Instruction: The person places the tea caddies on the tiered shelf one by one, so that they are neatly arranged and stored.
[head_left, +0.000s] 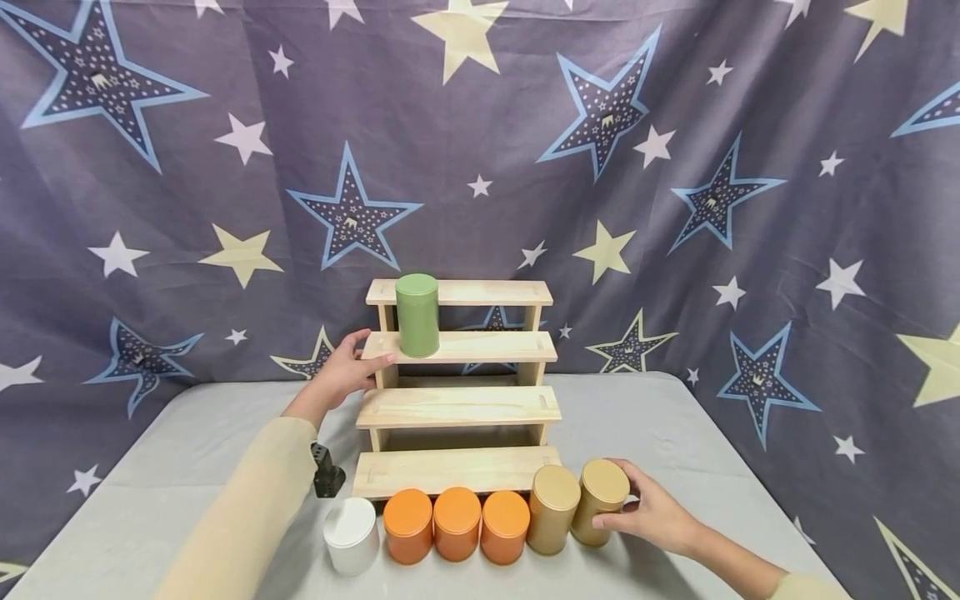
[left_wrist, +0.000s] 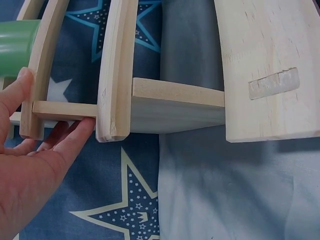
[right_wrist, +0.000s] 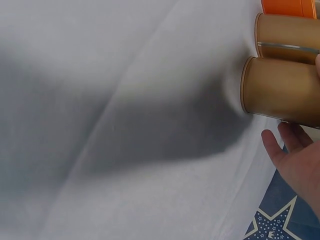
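A wooden four-step display stand (head_left: 459, 407) is set on the cloth-covered table. My left hand (head_left: 347, 372) grips its left end at the second board from the top. In the left wrist view the thumb (left_wrist: 17, 90) lies over that board's edge and the fingers reach beneath it. A green tin (head_left: 417, 317) stands upright on the same board, just right of the hand. My right hand (head_left: 660, 512) holds the rightmost gold tin (head_left: 600, 502), thumb in front and fingers behind. Another gold tin (head_left: 553, 510) stands close on its left.
Continuing the front row leftward are three orange tins (head_left: 457, 525) and a white tin (head_left: 351, 537), all before the lowest step. A black device (head_left: 327, 471) shows at the left sleeve. Behind the grey table (head_left: 630, 417) hangs a star-patterned curtain (head_left: 480, 125).
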